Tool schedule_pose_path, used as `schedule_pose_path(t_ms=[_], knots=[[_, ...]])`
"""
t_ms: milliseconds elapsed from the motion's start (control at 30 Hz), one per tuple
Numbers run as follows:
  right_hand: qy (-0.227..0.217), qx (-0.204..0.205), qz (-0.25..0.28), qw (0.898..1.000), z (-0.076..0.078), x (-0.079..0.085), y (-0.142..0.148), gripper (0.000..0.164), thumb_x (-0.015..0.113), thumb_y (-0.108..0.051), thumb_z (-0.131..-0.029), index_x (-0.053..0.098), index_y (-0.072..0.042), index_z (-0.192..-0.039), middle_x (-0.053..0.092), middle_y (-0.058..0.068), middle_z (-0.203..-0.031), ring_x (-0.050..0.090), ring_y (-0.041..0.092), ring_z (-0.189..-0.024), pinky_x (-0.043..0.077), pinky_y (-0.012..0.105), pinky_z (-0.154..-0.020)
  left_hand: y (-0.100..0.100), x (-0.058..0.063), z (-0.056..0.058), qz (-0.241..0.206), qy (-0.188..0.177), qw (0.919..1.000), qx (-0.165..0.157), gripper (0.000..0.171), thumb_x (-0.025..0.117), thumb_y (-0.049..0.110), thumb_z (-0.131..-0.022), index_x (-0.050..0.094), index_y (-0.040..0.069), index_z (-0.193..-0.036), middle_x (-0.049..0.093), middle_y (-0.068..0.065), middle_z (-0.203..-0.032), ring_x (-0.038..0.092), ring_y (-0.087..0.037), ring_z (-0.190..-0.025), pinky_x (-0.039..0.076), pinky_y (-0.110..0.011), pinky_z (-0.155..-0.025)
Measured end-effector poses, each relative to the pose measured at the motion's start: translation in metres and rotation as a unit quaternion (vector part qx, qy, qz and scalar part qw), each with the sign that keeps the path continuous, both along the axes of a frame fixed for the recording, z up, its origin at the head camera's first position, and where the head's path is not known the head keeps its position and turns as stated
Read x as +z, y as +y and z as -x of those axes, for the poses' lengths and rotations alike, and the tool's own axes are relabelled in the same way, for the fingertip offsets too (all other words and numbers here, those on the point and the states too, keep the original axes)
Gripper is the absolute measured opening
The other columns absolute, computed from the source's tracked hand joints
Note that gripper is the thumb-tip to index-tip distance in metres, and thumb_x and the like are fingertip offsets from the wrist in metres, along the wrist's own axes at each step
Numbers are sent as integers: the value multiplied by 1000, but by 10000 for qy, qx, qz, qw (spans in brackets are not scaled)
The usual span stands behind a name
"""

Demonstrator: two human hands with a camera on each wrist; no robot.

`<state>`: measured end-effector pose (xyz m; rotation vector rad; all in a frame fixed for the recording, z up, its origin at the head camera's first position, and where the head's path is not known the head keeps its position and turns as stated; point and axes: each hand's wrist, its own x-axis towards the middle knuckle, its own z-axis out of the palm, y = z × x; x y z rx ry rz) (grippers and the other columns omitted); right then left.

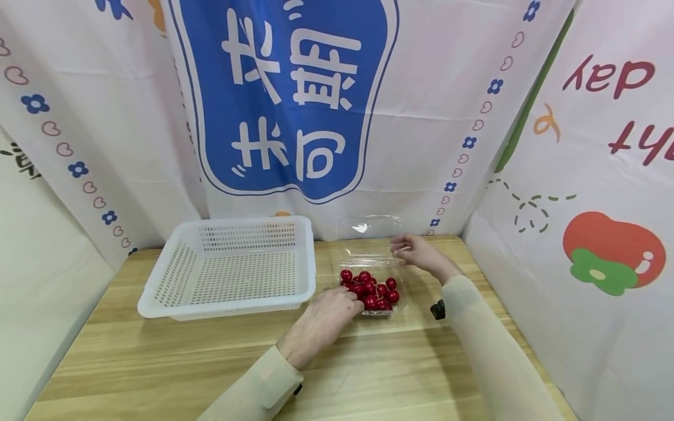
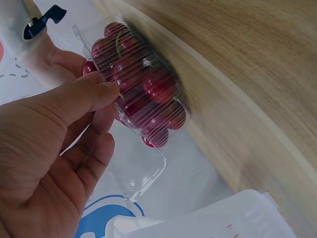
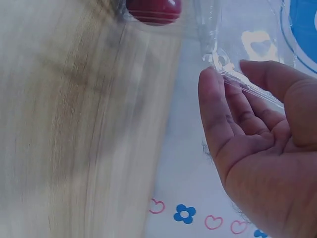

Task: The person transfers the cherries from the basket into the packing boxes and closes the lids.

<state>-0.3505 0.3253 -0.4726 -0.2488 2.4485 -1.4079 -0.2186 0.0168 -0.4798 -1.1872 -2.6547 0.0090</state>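
A clear plastic clamshell box (image 2: 148,111) full of red cherries (image 1: 371,289) stands on the table, its transparent lid (image 1: 368,228) raised at the back. At the box's left wall is my left hand (image 1: 329,316). It pinches the rim, with the thumb (image 2: 106,94) on the ribbed outer side and the other fingers curled behind. My right hand (image 1: 421,255) is at the right edge of the lid. Its fingertips (image 3: 210,82) touch the clear plastic near the hinge, while the thumb stands apart from the index finger.
Left of the box sits a white perforated plastic basket (image 1: 307,280) on the wooden table (image 1: 210,362). A printed cloth (image 1: 421,88) hangs behind the table, and another printed cloth (image 1: 579,245) lines the right side.
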Motion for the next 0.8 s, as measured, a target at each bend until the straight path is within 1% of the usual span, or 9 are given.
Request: schedule_pose_path(t_ms=[67, 233, 300, 400, 533, 600, 667, 733, 800], knots=[[87, 23, -1, 10000, -3, 3, 0, 52, 62, -12, -121, 49, 10, -167, 58, 37, -166, 61, 55, -155, 62, 60, -125, 0, 0, 1, -46, -52, 10000, 9, 14, 86, 12, -102, 88, 22, -111, 87, 7, -106, 77, -11, -98, 67, -26, -86], [477, 85, 47, 9988, -13, 10, 3, 56, 58, -20, -124, 46, 8, -171, 53, 36, -174, 56, 58, -160, 56, 63, -132, 2, -2, 3, -139, -140, 9998, 66, 13, 84, 12, -104, 89, 22, -111, 88, 6, -106, 77, -13, -97, 68, -27, -83], [653, 56, 109, 9978, -18, 13, 4, 59, 58, -24, -124, 44, 7, -173, 51, 35, -176, 53, 57, -163, 52, 64, -135, 4, -2, 4, -135, -164, 9997, 142, 13, 84, 12, -104, 89, 22, -112, 88, 6, -107, 77, -13, -98, 68, -28, -84], [840, -43, 217, 9962, -27, 19, 5, 64, 58, -33, -125, 43, 4, -176, 51, 32, -178, 54, 54, -164, 49, 65, -137, 8, -3, 6, -139, -208, 9993, 293, 12, 84, 13, -105, 89, 21, -113, 87, 5, -107, 76, -14, -98, 68, -28, -84], [867, -186, 431, 9951, -39, 26, 3, 67, 49, -43, -127, 44, 3, -176, 48, 32, -180, 49, 53, -168, 45, 66, -140, 13, -3, 10, -168, -199, 9987, 436, 15, 82, 9, -106, 89, 20, -114, 87, 3, -108, 77, -17, -99, 70, -31, -84], [802, -262, 498, 9952, -45, 29, 2, 70, 43, -49, -128, 45, 2, -175, 45, 31, -183, 45, 53, -171, 43, 66, -141, 15, -4, 13, -176, -105, 9986, 484, 17, 82, 6, -105, 89, 20, -113, 87, 2, -108, 78, -18, -99, 71, -32, -84], [749, -306, 559, 9952, -50, 28, 3, 72, 38, -51, -129, 45, 3, -175, 42, 31, -185, 41, 54, -173, 41, 67, -143, 17, -4, 15, -174, -9, 9984, 537, 19, 83, 4, -103, 89, 19, -112, 88, 0, -108, 78, -19, -99, 71, -33, -84], [694, -388, 548, 9953, -54, 27, 4, 73, 37, -52, -129, 46, 4, -174, 41, 30, -185, 40, 55, -173, 41, 67, -142, 17, -4, 16, -151, 25, 9981, 601, 19, 83, 4, -102, 89, 19, -112, 87, -1, -110, 79, -20, -101, 72, -33, -86], [700, -391, 505, 9955, -57, 24, 5, 71, 38, -49, -129, 48, 6, -172, 44, 32, -183, 41, 56, -172, 42, 67, -142, 17, -4, 16, -143, -42, 9978, 651, 20, 83, 3, -102, 89, 19, -114, 87, -1, -112, 79, -20, -103, 72, -34, -88]])
